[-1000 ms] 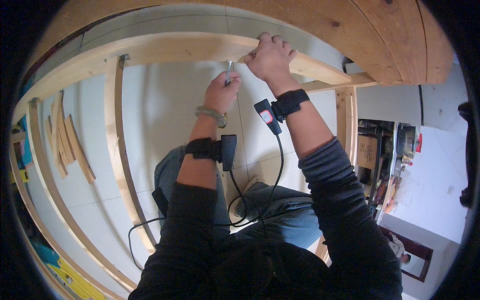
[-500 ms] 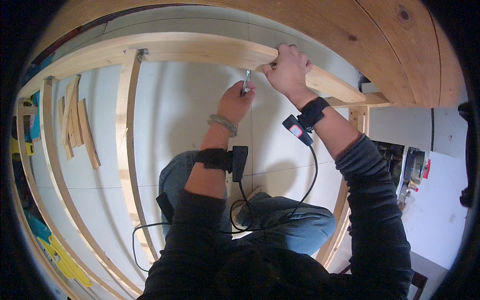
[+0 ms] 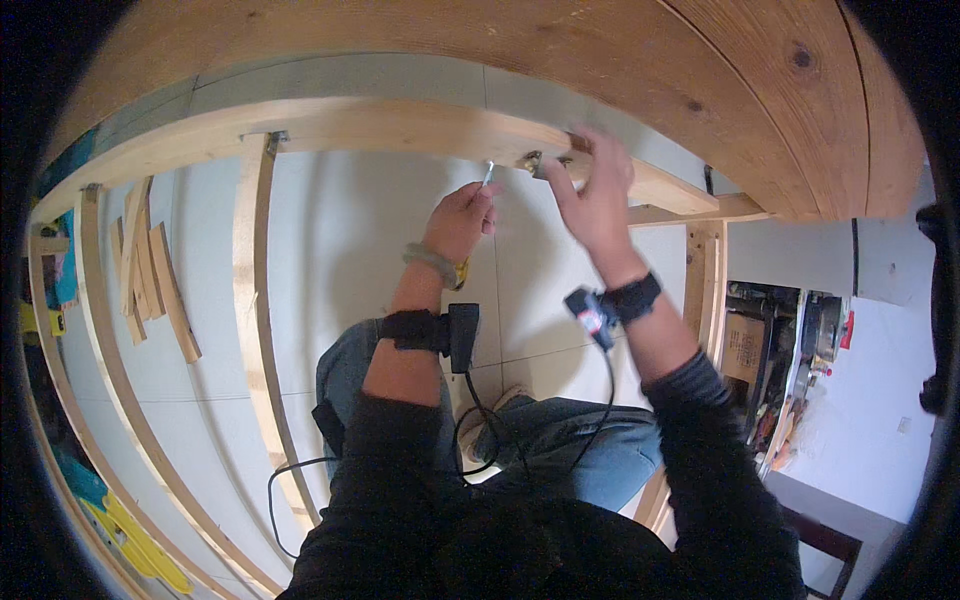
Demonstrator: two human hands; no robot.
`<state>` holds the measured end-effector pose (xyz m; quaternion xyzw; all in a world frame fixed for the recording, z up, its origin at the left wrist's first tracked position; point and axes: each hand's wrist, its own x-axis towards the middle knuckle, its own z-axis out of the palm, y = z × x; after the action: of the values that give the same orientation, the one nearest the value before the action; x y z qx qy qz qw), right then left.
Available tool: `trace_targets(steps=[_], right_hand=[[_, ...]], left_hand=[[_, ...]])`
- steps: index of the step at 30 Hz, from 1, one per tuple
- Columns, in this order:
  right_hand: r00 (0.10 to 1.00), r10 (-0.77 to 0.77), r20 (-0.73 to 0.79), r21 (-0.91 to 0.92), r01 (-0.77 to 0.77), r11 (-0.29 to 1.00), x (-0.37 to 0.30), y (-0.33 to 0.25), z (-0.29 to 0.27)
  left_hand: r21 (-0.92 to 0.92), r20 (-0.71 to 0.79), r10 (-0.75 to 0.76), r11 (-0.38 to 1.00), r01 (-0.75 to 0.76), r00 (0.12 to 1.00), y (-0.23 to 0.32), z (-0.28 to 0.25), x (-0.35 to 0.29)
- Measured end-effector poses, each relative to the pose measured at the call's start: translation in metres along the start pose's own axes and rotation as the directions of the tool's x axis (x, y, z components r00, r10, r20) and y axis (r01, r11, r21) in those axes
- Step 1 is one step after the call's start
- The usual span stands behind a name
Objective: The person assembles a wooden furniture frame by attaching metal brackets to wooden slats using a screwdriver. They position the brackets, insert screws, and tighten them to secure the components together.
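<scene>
A screwdriver with a thin metal shaft is in my left hand, which is closed around it. Its shaft tip points up at the lower edge of the pale wooden rail; a yellow part shows by my wrist. My right hand is at the rail's right part, smeared by motion, with thumb and fingers apart. Small metal hardware sits on the rail by my right thumb; its exact kind is unclear.
Wooden slats run from the rail toward me on the left. Several loose wood strips lie on the white tiled floor. A broad brown wooden board spans the top. Tools and boxes stand at right. Black cables hang from my wrist straps.
My right hand has loosened from its grip on the rail, uncovering the metal hardware. My left hand has shifted slightly down and left with the screwdriver. The view has moved a little.
</scene>
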<state>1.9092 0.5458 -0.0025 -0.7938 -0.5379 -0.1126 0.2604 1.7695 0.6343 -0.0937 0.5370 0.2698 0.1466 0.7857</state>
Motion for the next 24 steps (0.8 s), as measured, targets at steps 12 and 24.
trace_targets(steps=[12, 24], right_hand=[[0.676, 0.431, 0.597, 0.678, -0.713, 0.18, -0.13, -0.057, 0.046], [0.606, 0.555, 0.57, 0.541, -0.785, 0.302, -0.142, -0.061, 0.042]], left_hand=[[-0.243, 0.084, -0.018, 0.969, 0.037, 0.996, -0.002, 0.029, 0.007], [0.044, -0.054, 0.076, 0.996, -0.074, 0.996, 0.003, 0.004, 0.004]])
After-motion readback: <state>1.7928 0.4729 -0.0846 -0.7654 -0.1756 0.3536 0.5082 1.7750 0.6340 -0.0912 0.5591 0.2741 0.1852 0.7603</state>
